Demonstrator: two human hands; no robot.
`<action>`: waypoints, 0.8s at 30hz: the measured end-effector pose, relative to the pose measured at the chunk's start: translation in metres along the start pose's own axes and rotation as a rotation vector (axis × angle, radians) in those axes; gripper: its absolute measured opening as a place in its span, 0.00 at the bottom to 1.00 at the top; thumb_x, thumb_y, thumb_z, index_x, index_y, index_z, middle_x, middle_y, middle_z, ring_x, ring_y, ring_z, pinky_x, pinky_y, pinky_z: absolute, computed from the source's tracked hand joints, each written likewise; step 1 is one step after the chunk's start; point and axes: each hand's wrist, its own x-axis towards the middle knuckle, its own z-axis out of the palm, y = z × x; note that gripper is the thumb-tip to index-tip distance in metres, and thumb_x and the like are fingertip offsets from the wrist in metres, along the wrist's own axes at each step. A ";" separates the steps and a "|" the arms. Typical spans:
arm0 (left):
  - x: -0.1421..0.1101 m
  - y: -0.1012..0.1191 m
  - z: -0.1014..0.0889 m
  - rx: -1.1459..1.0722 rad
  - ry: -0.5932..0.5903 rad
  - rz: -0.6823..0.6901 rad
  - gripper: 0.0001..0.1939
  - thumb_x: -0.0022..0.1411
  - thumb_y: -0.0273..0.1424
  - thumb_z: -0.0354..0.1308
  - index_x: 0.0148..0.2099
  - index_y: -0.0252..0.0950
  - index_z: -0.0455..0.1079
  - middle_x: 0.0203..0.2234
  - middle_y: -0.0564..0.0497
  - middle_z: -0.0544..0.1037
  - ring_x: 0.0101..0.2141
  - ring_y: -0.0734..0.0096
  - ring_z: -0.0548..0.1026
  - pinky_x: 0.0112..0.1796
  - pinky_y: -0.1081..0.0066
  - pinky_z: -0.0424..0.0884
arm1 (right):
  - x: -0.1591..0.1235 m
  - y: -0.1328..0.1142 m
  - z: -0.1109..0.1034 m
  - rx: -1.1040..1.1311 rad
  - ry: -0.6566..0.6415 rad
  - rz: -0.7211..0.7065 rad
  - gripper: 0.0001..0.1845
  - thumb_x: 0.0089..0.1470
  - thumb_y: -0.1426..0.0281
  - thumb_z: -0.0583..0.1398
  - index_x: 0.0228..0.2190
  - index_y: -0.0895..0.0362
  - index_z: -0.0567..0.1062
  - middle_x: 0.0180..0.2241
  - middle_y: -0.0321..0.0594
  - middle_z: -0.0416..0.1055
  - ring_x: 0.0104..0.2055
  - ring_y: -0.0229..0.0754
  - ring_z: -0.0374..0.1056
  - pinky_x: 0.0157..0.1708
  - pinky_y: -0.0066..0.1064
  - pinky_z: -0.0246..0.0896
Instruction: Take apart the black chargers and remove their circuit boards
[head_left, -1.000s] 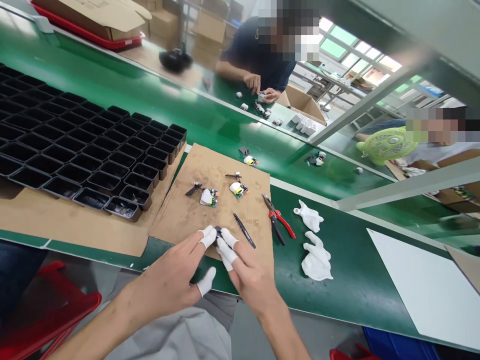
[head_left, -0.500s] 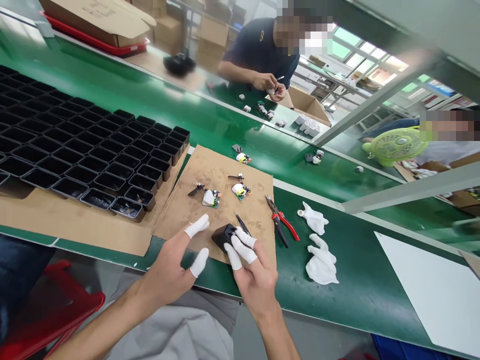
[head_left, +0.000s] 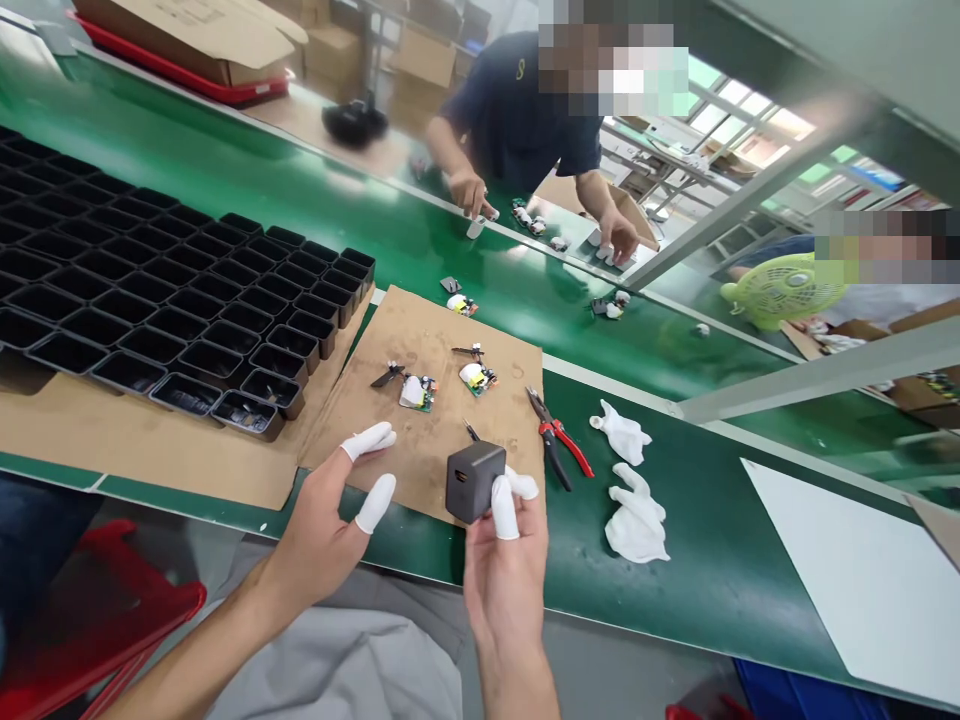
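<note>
A small black plastic case (head_left: pixel 474 482) with slots in one end is gripped in my right hand (head_left: pixel 508 545), above the near edge of the cardboard sheet (head_left: pixel 420 325). White finger cots cover the fingertips of both hands. To its left, my left hand (head_left: pixel 337 505) is held with thumb and fingers apart and nothing between them. Beyond the hands, two circuit boards lie on the cardboard: a left board (head_left: pixel 417 393) and a right board (head_left: pixel 478 378), each with a black piece beside it. Tweezers (head_left: pixel 471 431) are partly hidden behind the case.
Rows of black cases (head_left: pixel 180 320) fill the left side. Red-handled pliers (head_left: pixel 559 440) lie right of the cardboard, then white cloth-like bundles (head_left: pixel 637 525) and a white sheet (head_left: pixel 847 570). Across the green conveyor belt (head_left: pixel 300 200), a co-worker (head_left: pixel 517 120) handles parts. A green fan (head_left: pixel 787 290) stands at right.
My right hand has turned and raised the black case, so its slotted end now shows. My left hand has shifted slightly left. The co-worker's hands have moved apart.
</note>
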 end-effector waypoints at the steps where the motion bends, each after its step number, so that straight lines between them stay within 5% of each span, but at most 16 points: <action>1: 0.000 -0.001 0.000 0.001 0.004 -0.004 0.26 0.82 0.42 0.59 0.75 0.41 0.70 0.69 0.38 0.81 0.68 0.48 0.80 0.70 0.47 0.76 | -0.004 -0.006 0.005 0.079 0.024 0.103 0.15 0.77 0.55 0.64 0.57 0.46 0.84 0.51 0.41 0.89 0.51 0.46 0.88 0.50 0.38 0.88; 5: -0.001 -0.004 0.000 0.014 0.010 0.006 0.28 0.82 0.42 0.59 0.77 0.40 0.67 0.69 0.37 0.81 0.67 0.50 0.81 0.70 0.47 0.76 | -0.015 -0.023 0.022 0.573 0.157 0.586 0.26 0.58 0.48 0.79 0.53 0.47 0.87 0.57 0.40 0.88 0.62 0.51 0.83 0.64 0.46 0.84; 10: -0.001 -0.005 -0.001 0.055 0.006 0.031 0.28 0.81 0.42 0.60 0.76 0.40 0.68 0.68 0.38 0.82 0.66 0.49 0.82 0.68 0.47 0.78 | -0.016 -0.024 0.027 0.715 0.191 0.723 0.30 0.46 0.52 0.85 0.49 0.47 0.89 0.55 0.39 0.88 0.61 0.50 0.83 0.65 0.45 0.83; 14: -0.003 0.000 -0.002 0.112 0.020 0.094 0.27 0.80 0.39 0.61 0.76 0.41 0.68 0.65 0.39 0.84 0.63 0.49 0.84 0.67 0.46 0.79 | -0.015 -0.022 0.026 0.652 0.152 0.672 0.31 0.49 0.48 0.83 0.49 0.47 0.87 0.54 0.39 0.88 0.59 0.50 0.83 0.62 0.45 0.83; 19: 0.000 0.012 0.004 0.256 -0.021 0.336 0.39 0.72 0.35 0.69 0.79 0.42 0.61 0.66 0.36 0.79 0.66 0.44 0.80 0.67 0.45 0.79 | -0.012 -0.015 0.030 0.364 0.165 0.334 0.25 0.55 0.53 0.81 0.47 0.49 0.82 0.50 0.40 0.86 0.51 0.44 0.83 0.53 0.36 0.82; 24: 0.029 0.023 0.023 0.411 -0.132 0.396 0.35 0.67 0.24 0.64 0.74 0.36 0.65 0.59 0.35 0.80 0.60 0.44 0.83 0.57 0.51 0.85 | 0.000 -0.014 0.031 0.238 -0.014 0.214 0.34 0.62 0.58 0.77 0.64 0.49 0.76 0.57 0.49 0.85 0.57 0.51 0.84 0.58 0.44 0.83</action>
